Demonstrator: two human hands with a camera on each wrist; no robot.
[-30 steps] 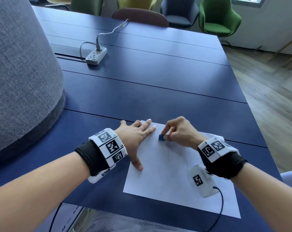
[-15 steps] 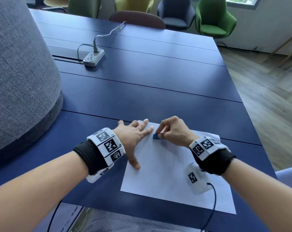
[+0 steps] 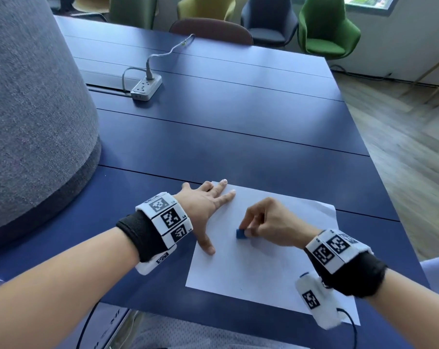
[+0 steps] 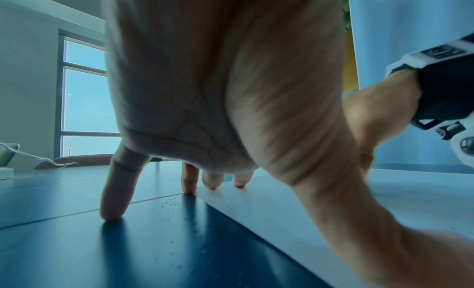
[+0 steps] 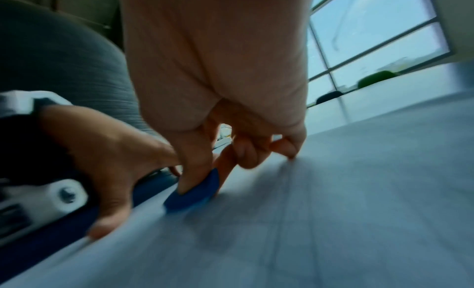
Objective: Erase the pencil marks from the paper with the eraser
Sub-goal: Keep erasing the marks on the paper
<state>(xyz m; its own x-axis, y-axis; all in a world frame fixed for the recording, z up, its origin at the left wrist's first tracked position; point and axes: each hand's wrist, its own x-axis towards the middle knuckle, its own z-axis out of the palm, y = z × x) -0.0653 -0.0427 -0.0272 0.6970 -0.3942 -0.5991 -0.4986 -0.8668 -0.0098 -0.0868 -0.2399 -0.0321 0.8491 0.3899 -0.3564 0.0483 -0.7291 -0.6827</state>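
A white sheet of paper lies on the dark blue table near its front edge. My right hand pinches a small blue eraser between thumb and fingers and presses it onto the middle of the sheet. In the right wrist view the eraser sits under my thumb, touching the paper. My left hand lies flat with spread fingers on the sheet's left edge, thumb on the paper. Pencil marks are too faint to make out.
A white power strip with its cable sits far back on the table. A big grey fabric-covered shape fills the left side. Chairs stand beyond the far edge. The table's right edge drops to wooden floor.
My right hand has slid the eraser down the sheet towards me, away from the left fingertips. The left hand stays pressed on the paper's left edge.
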